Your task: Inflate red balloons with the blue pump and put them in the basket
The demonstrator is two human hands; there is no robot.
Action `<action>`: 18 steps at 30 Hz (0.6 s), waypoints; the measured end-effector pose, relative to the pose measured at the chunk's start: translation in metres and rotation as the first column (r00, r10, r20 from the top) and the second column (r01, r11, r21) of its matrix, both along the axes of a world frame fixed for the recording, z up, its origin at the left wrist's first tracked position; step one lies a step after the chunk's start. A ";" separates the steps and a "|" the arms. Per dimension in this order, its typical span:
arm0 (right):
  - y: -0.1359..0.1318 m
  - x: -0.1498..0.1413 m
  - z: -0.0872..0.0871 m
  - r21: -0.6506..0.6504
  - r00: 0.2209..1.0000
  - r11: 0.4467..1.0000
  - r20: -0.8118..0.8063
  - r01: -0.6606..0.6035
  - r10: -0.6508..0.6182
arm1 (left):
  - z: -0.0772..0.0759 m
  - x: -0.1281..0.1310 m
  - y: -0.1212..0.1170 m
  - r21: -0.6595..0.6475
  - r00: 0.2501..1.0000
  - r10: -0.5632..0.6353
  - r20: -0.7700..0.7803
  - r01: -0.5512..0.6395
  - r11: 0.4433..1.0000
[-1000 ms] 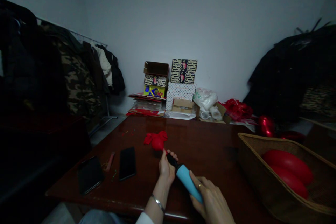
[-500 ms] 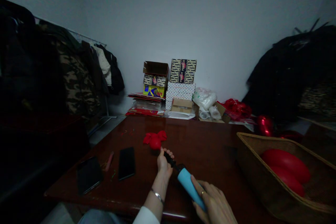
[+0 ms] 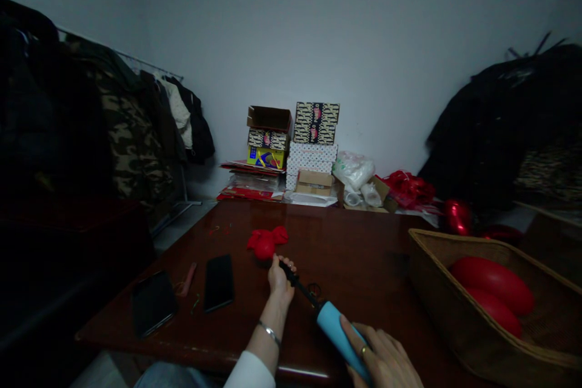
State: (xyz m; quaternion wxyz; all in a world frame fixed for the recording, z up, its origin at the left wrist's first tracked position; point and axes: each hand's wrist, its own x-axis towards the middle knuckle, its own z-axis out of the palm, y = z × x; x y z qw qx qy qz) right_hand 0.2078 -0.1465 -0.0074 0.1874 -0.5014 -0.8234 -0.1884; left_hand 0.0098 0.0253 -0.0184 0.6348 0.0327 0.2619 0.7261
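The left hand (image 3: pixel 282 282), with a silver metal bracelet (image 3: pixel 270 333) at the wrist and a white sleeve (image 3: pixel 251 371) behind it, closes around the black front end of a light-blue cylindrical hand pump (image 3: pixel 341 336); its thumb and fingertips meet the near end of a small, glossy red balloon (image 3: pixel 264 247), though whether they pinch its neck is too small to tell. The balloon is rounded at the near side, with two crumpled lobes spreading at its far side, and lies just beyond the left hand over the dark reddish-brown wooden table (image 3: pixel 364 254). A thin black rod (image 3: pixel 309 295) shows between the pump's front end and its blue barrel, and the pump slants down toward the near right. The right hand (image 3: pixel 386 354), wearing a gold-coloured ring (image 3: pixel 363 351), wraps the barrel, thumb along the upper side; the undersides of its fingers are hidden. To the left of the left hand lie a black flat rectangular phone (image 3: pixel 219 282), a narrow reddish strip (image 3: pixel 190 279) and a larger dark flat device (image 3: pixel 153 303), all well apart from the balloon. On the right, a tan woven wicker basket (image 3: pixel 425 273) holds large red inflated balloons (image 3: pixel 491 282).
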 end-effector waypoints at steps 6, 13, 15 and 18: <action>0.006 -0.011 0.004 -0.044 1.000 0.999 -0.005 -0.007 0.007 | 0.000 0.002 -0.006 0.017 1.000 -0.004 -0.013 0.004 1.000; 0.014 -0.032 0.018 -0.143 0.995 0.986 -0.026 0.091 -0.095 | 0.001 0.013 -0.016 0.022 1.000 -0.020 -0.017 0.020 1.000; 0.016 -0.039 0.022 -0.182 0.992 0.976 -0.027 0.117 -0.124 | 0.000 0.017 -0.019 0.017 1.000 -0.016 -0.018 0.017 1.000; 0.018 -0.046 0.026 -0.225 0.988 0.964 -0.025 0.143 -0.152 | -0.005 0.022 -0.023 0.009 0.999 -0.024 -0.040 0.025 1.000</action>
